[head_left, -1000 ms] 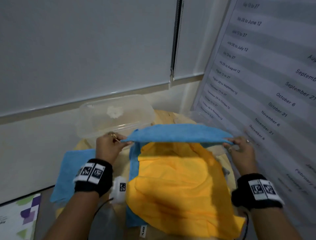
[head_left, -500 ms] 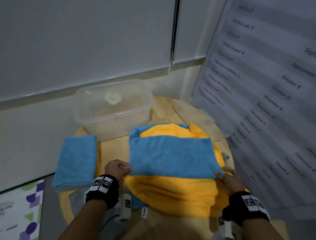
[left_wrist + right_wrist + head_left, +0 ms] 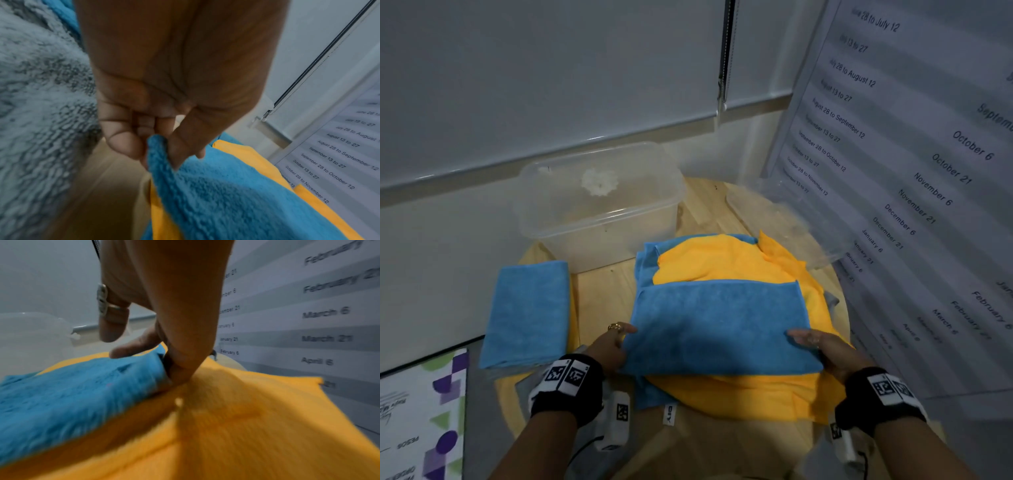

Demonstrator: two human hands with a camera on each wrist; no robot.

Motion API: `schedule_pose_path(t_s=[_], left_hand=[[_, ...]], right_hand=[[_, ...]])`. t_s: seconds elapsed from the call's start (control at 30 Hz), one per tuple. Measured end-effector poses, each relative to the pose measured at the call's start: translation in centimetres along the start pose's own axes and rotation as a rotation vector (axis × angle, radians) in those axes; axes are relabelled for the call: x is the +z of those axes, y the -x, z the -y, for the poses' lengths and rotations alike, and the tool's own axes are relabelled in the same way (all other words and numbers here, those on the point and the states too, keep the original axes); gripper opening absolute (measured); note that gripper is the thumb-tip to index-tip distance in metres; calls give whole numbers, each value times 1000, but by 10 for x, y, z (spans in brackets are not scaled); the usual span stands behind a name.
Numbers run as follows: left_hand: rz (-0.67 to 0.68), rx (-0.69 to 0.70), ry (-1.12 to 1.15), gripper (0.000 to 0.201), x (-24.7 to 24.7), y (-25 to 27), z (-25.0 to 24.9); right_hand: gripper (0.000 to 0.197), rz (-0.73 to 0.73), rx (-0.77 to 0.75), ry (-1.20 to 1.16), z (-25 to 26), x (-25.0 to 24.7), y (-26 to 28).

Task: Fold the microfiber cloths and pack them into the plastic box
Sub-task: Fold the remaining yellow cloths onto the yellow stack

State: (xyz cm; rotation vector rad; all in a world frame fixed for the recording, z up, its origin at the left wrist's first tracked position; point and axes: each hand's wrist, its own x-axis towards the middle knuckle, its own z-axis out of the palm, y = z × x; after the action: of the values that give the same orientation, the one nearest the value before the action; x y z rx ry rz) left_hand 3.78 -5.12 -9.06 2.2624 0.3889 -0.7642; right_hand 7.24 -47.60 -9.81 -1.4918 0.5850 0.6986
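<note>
A blue microfiber cloth (image 3: 719, 325), folded in half, lies on top of a spread yellow cloth (image 3: 726, 260) on the round wooden table (image 3: 602, 294). My left hand (image 3: 616, 342) pinches the blue cloth's near left corner (image 3: 160, 155) between thumb and fingers. At the near right corner my right hand (image 3: 815, 342) grips the same blue cloth (image 3: 82, 386), thumb beneath and fingers on top. Another blue cloth (image 3: 643, 267) lies under the yellow one. A folded blue cloth (image 3: 527, 311) rests at the left. The clear plastic box (image 3: 599, 205) stands open behind.
The box's clear lid (image 3: 791, 219) leans at the right against a board with printed dates (image 3: 911, 188). A grey cloth (image 3: 37, 97) lies under my left wrist. A printed sheet (image 3: 421, 411) sits at the lower left. White wall and blinds are behind.
Both hands brought the blue cloth's far edge from up in the air toward me and down, folding it in half on the yellow cloth. The head view tilted downward.
</note>
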Motion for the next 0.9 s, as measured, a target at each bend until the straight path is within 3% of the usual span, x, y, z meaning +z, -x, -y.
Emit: schedule_pose_path(t_s=[0.13, 0.23, 0.4, 0.57, 0.63, 0.73, 0.83, 0.9], left_hand=[[95, -8, -39, 39, 0, -9, -5], [123, -24, 6, 28, 2, -15, -15], [25, -73, -19, 34, -1, -37, -26], [-135, 6, 30, 22, 0, -48, -38], [-183, 29, 55, 26, 0, -49, -40], [-139, 54, 45, 43, -2, -49, -38], [-58, 88, 47, 68, -6, -46, -38], [-23, 96, 80, 90, -9, -43, -41]], right_hand=[[14, -173, -145, -4, 35, 13, -7], [27, -194, -141, 111, 53, 14, -20], [55, -100, -95, 243, 58, 4, -39], [75, 23, -217, 529, 50, -8, -51], [78, 13, -224, 642, 53, -7, -51], [72, -132, -300, 816, 55, 1, -48], [69, -471, -433, 979, 53, 24, -37], [66, -598, -584, 1038, 47, 47, -30]])
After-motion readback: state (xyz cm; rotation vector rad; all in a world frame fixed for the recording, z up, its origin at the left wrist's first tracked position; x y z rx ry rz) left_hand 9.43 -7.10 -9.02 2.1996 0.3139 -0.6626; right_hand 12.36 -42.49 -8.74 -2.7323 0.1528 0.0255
